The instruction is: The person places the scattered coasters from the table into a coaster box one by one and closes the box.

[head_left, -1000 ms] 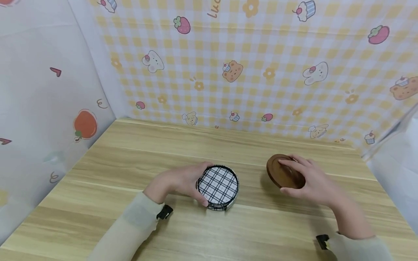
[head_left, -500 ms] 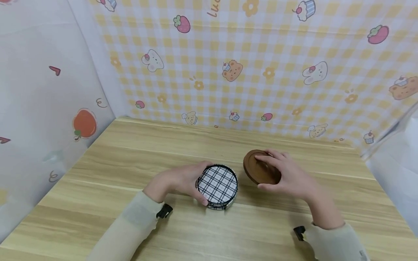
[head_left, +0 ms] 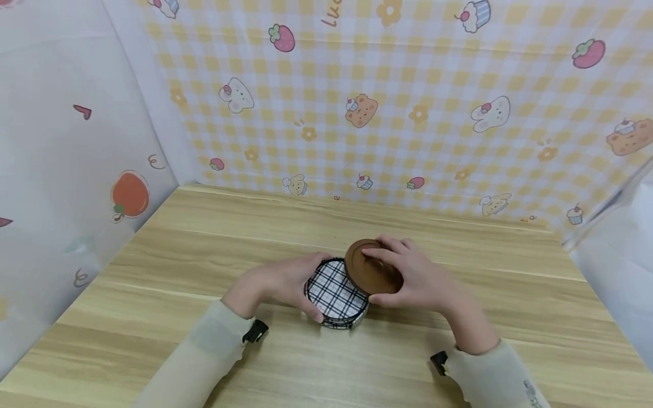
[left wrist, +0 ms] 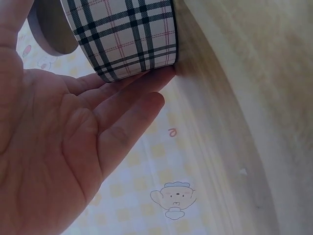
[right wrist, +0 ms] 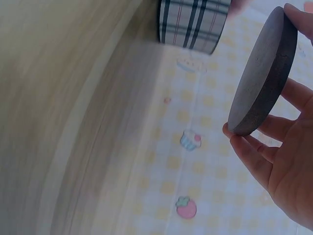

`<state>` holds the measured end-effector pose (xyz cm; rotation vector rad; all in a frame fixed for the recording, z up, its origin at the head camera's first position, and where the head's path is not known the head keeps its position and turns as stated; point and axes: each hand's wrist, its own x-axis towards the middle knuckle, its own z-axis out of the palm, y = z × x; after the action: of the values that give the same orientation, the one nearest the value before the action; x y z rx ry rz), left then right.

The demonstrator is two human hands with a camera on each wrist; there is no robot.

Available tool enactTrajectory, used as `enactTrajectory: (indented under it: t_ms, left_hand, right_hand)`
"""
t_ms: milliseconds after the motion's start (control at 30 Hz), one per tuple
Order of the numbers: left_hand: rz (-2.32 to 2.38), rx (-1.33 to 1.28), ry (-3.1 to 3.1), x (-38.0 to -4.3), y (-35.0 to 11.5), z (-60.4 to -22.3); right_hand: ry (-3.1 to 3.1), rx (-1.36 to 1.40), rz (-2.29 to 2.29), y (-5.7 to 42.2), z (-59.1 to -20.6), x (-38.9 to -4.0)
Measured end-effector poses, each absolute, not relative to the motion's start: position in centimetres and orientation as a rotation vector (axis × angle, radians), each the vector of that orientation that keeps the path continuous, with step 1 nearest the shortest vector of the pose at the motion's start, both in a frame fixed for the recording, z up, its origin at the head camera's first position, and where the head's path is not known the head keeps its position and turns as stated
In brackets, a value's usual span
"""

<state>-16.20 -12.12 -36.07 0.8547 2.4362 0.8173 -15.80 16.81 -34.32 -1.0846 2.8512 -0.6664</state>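
Note:
A round box with black-and-white plaid covering rests on the table in the head view. My left hand grips its left side, thumb at the front and fingers behind. In the left wrist view the fingers lie against the plaid side wall. My right hand holds a brown round wooden disc by its rim, with thumb and fingers spread around it. Tilted, the disc hangs over the right part of the box top and hides some of it. The right wrist view shows the disc apart from the box.
A light wood-grain tabletop stretches around both hands. Behind it stands a yellow-and-white checked cloth with cartoon prints. White sheeting closes off the left side, and more hangs at the right.
My right hand has carried the wooden disc leftward, from well right of the box to over its right edge. The left hand and the box have stayed practically in place.

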Motion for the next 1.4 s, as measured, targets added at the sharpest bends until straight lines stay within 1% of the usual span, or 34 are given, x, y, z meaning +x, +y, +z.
enactTrajectory:
  t_ms: [367,833,1100,1400]
  left_hand:
    - [0.811,0.837,2.434,-16.2,-12.3,-36.1]
    - [0.863,0.970,2.383,-16.4,-12.4,-36.1]
    - [0.844,0.887,2.408,-16.3,-12.5,-36.2]
    - [0.842,0.874,2.410,-16.4,-12.4,-36.4]
  right_hand:
    - [2.774,-1.175,-0.590,14.1,-34.6,-15.4]
    - [2.715,-1.203,-0.522,12.2,-34.4,-14.9]
    - [2.724,-1.254,-0.469,12.0,-35.1,-15.0]
    - [2.745,-1.318,-0.455,11.7,-35.6,-15.0]
